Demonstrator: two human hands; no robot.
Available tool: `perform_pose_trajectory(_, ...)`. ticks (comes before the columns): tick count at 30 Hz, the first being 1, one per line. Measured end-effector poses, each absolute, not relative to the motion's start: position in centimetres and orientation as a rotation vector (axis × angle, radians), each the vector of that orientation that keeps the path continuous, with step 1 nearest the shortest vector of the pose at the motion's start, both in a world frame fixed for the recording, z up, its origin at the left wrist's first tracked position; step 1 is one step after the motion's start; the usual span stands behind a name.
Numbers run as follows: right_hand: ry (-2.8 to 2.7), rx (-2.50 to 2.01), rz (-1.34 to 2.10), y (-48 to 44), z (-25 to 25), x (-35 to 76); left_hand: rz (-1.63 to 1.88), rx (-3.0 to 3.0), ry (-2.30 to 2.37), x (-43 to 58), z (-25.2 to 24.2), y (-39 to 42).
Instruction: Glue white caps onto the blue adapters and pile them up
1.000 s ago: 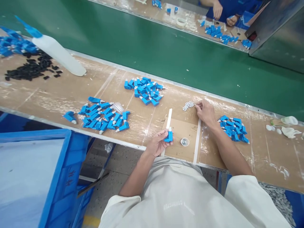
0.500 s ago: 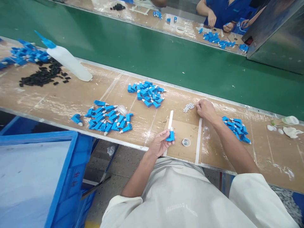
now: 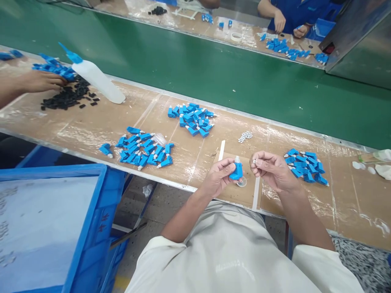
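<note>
My left hand [image 3: 220,176] grips a small blue plastic connector [image 3: 236,169] with a white tip, held upright over the cardboard mat [image 3: 233,194]. My right hand [image 3: 270,168] is close beside it, fingers pinched on a tiny white part [image 3: 254,162]. A small heap of the same white parts [image 3: 244,136] lies on the bench just beyond my hands. A little clear round dish [image 3: 242,182] sits under the connector, partly hidden by it.
Piles of blue connectors lie at left [image 3: 143,148], centre [image 3: 192,116] and right [image 3: 307,166]. A white squeeze bottle [image 3: 97,79] and black parts [image 3: 65,97] sit far left, where another person's hand [image 3: 39,81] reaches. A green conveyor belt [image 3: 214,69] runs behind; a blue crate [image 3: 55,228] stands lower left.
My right hand has come back from the heap of white parts to beside the connector, pinching one. My left hand lifted the connector slightly. Another person's hand entered at far left.
</note>
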State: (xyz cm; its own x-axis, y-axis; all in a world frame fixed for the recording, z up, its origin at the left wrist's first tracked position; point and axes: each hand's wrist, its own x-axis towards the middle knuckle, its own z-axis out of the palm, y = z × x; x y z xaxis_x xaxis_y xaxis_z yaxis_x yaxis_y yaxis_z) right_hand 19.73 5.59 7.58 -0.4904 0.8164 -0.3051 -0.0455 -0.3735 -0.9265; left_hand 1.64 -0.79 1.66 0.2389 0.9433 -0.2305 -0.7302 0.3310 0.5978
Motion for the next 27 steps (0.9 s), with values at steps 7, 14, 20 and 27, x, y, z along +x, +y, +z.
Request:
perform_pose_trajectory(7, -1.275, -1.048, 1.932, 4.5, 8.0, 19.6, 1.167, 0.453, 0.613, 2.0, 2.1, -0.9)
perform_pose_trajectory(14, -1.296, -1.089, 1.762, 3.6, 7.7, 19.3, 1.157, 0.45, 0.63, 2.1, 1.9, -0.8)
perform_pose_trajectory(20, -1.35, -1.152, 1.576, 2.8, 7.2, 19.0, 1.206, 0.464, 0.667, 2.3, 1.9, -0.8)
perform_pose_trajectory(27, -1.444, -1.135, 1.507, 2.5, 6.7, 18.3, 1.22, 0.481, 0.715, 2.2, 1.6, -0.8)
